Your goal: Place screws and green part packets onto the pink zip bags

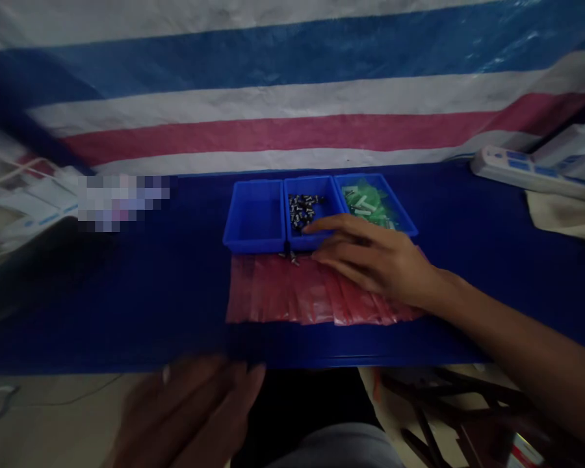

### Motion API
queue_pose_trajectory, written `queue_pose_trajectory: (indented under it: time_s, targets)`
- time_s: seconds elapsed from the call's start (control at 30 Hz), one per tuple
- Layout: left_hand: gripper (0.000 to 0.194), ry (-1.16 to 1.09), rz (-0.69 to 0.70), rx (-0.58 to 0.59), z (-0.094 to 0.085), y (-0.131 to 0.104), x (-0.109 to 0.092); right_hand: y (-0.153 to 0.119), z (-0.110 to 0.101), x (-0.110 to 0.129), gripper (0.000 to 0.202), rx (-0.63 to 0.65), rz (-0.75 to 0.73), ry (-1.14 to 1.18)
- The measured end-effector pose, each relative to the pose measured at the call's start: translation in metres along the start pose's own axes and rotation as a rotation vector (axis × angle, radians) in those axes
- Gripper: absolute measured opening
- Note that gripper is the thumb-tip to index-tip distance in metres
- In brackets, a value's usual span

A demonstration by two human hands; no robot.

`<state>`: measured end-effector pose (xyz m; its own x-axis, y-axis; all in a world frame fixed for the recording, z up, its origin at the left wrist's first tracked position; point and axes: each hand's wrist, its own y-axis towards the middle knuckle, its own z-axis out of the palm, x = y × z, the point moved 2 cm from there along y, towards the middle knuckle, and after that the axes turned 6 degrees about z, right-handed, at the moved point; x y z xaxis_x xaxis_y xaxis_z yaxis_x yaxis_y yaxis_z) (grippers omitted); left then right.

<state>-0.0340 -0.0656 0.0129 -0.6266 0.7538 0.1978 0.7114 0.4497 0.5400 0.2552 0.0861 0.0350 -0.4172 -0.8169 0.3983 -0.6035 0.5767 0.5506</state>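
My right hand (377, 257) reaches over the front wall of the middle blue bin (308, 243), fingers apart and nothing visible in them. Its index fingertip is close to a pile of small dark screws (301, 211) in that bin. Below the hand lies a row of overlapping red plastic bags (292, 292), partly covered by it. A few loose screws (294, 258) rest at the bags' upper edge, in front of the bins. Near the table's front edge my left hand (190, 413) is dark and smeared by motion; what its fingers do is unclear.
An empty blue bin (256, 246) stands at left; the right blue bin (409, 227) contains green plastic packets (370, 203) with pale pieces. A power strip (511, 166) and beige cloth (560, 211) lie at right. White devices and cables (39, 201) sit at left. Striped sheeting (273, 104) hangs behind.
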Motion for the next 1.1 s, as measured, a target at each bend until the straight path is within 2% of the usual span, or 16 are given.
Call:
queue_pose_trajectory:
  time_s: [0.03, 0.07, 0.13, 0.2, 0.27, 0.3, 0.4, 0.5, 0.57, 0.63, 0.73, 0.8, 0.87, 0.97, 1.03, 1.1]
  targets:
    - [0.03, 0.006, 0.042, -0.035, 0.0, 0.035, 0.017, -0.001, -0.002, -0.001, 0.011, -0.026, 0.053, 0.105]
    - [0.027, 0.024, 0.025, -0.063, 0.005, 0.069, 0.035, 0.0, -0.003, -0.002, 0.004, -0.051, 0.134, 0.263]
    - [0.017, 0.053, 0.143, -0.218, 0.023, 0.125, 0.067, 0.0, 0.001, -0.004, 0.014, -0.086, 0.339, 0.669]
    - [0.015, 0.081, 0.192, -0.271, 0.047, 0.16, 0.096, 0.001, 0.007, -0.005, 0.022, -0.076, 0.503, 1.012]
    - [0.028, 0.015, 0.136, -0.13, 0.072, 0.173, 0.12, 0.0, 0.013, -0.006, 0.027, -0.014, 0.6, 1.184]
    - [0.031, -0.004, 0.112, -0.101, 0.08, 0.173, 0.127, 0.0, 0.014, -0.007, 0.029, 0.018, 0.642, 1.224]
    - [0.038, -0.107, 0.095, 0.05, 0.093, 0.157, 0.134, -0.002, 0.013, -0.011, 0.031, 0.021, 0.738, 1.237]
    - [0.044, -0.113, 0.122, 0.14, 0.093, 0.141, 0.13, -0.005, 0.006, -0.012, 0.042, -0.075, 0.698, 1.083]
    - [0.048, -0.072, 0.167, 0.124, 0.092, 0.137, 0.127, -0.007, 0.0, -0.011, 0.046, -0.11, 0.562, 0.786]
    - [0.051, -0.041, 0.214, 0.103, 0.092, 0.137, 0.125, -0.009, -0.001, -0.006, 0.037, -0.051, 0.284, 0.346]
    - [0.048, -0.005, 0.239, 0.091, 0.094, 0.139, 0.124, -0.012, 0.012, 0.0, 0.032, 0.145, -0.186, -0.264]
    - [0.046, 0.001, 0.231, 0.104, 0.096, 0.139, 0.123, -0.009, 0.024, 0.001, 0.031, 0.241, -0.323, -0.5]
    - [0.048, -0.01, 0.216, 0.142, 0.097, 0.138, 0.122, -0.003, 0.031, 0.0, 0.029, 0.281, -0.347, -0.613]
    - [0.05, 0.003, 0.207, 0.158, 0.098, 0.137, 0.121, 0.004, 0.034, -0.002, 0.029, 0.288, -0.372, -0.644]
    - [0.05, 0.033, 0.222, 0.13, 0.098, 0.137, 0.12, 0.003, 0.029, -0.003, 0.031, 0.264, -0.383, -0.604]
    - [0.048, 0.065, 0.238, 0.108, 0.098, 0.137, 0.118, 0.001, 0.022, -0.005, 0.033, 0.228, -0.308, -0.457]
